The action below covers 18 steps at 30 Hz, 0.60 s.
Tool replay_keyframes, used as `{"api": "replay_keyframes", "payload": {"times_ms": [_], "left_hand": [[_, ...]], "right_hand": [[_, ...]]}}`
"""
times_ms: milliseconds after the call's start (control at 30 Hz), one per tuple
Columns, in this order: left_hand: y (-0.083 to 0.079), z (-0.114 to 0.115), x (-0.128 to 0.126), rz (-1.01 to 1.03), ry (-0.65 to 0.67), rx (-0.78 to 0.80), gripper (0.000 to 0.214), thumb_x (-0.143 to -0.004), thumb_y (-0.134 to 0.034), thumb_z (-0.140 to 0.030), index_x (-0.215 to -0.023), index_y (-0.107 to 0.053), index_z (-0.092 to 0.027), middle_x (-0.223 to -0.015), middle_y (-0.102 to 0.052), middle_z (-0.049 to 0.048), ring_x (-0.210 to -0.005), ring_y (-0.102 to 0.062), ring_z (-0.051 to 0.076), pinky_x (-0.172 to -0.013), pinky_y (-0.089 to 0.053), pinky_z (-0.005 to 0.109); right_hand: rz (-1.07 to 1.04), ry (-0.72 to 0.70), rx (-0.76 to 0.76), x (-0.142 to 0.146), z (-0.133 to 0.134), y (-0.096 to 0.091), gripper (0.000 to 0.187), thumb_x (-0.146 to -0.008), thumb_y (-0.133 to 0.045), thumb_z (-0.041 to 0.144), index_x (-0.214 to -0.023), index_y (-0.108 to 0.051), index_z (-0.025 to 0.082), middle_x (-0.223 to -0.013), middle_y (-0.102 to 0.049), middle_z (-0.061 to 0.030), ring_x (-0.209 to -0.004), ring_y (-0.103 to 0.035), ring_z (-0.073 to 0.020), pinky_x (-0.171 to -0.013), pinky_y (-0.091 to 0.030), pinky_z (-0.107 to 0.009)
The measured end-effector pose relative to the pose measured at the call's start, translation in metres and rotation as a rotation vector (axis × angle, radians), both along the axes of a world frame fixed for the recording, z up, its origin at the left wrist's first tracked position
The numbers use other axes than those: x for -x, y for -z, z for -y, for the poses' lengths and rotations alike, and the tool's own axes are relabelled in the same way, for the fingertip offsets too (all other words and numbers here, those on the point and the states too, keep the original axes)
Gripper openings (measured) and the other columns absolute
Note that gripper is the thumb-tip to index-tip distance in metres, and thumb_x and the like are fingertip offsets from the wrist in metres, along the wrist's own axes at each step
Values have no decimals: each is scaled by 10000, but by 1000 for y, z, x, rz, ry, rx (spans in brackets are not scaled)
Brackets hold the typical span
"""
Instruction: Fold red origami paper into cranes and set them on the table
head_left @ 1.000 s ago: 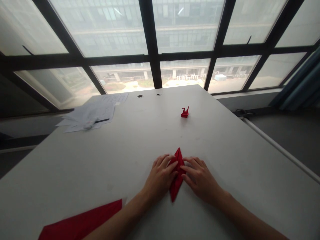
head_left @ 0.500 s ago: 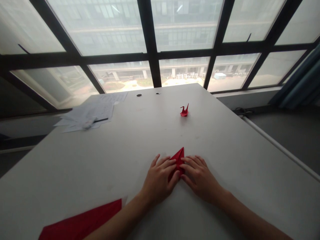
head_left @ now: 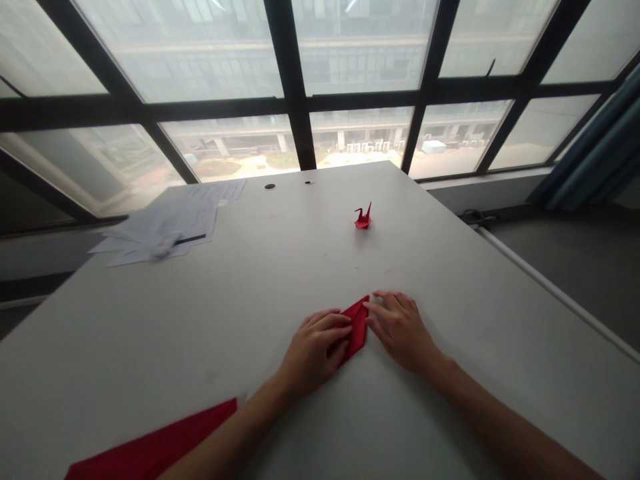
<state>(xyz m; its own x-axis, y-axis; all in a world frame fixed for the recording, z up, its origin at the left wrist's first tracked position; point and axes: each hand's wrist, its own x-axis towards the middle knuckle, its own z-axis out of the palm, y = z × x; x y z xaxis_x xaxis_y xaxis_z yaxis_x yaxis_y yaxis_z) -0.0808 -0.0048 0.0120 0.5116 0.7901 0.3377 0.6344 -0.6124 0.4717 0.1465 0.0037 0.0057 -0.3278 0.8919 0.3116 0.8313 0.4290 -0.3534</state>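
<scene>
A folded piece of red paper (head_left: 358,332) lies on the white table in front of me, its narrow tip pointing away and to the right. My left hand (head_left: 316,345) rests over its left side, fingers bent and thumb close below them, holding it against the table; that side is hidden. At the right edge near the tip is my right hand (head_left: 399,328), its fingers apart, the index fingertip touching or almost touching the paper. Farther back a finished red paper crane (head_left: 363,219) stands upright.
A larger red sheet (head_left: 155,443) lies at the front left, partly under my left forearm. White papers (head_left: 170,217) with a dark pen (head_left: 190,239) and a crumpled pale item are at the back left. Windows (head_left: 355,50) rise behind the white table (head_left: 260,267).
My right hand has slid away from the paper's middle, up and right towards its tip. The left thumb has drawn back, showing more of the paper's lower part. The view has shifted slightly.
</scene>
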Motion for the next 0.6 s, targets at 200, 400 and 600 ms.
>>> {"api": "replay_keyframes", "payload": {"times_ms": [200,400,600], "left_hand": [[-7,1,0,14,-43,60,100,-860,-648,-220,-887,-739,-254,-1027,-736,45,-1152,-633,253,-1017,-486,440],[-10,2,-3,-19,-146,75,18,-860,-662,-231,-856,-650,-218,-971,-702,43,-987,-638,230,-903,-493,402],[-10,0,-5,-77,-186,87,198,-841,-691,-274,-1038,-693,-250,-958,-660,46,-912,-608,231,-850,-492,380]], "right_hand": [[12,-61,-2,-6,-1,0,292,-967,-537,321,-1225,-667,280,-1327,-599,-94,-1218,-497,-271,-1045,-357,-471],[-53,-131,29,1,5,-1,266,-955,-560,285,-1199,-666,281,-1310,-610,-69,-1217,-495,-256,-1052,-351,-458],[-118,55,21,8,3,4,255,-928,-586,282,-1164,-663,224,-1171,-630,-101,-1101,-529,-265,-955,-413,-431]]}}
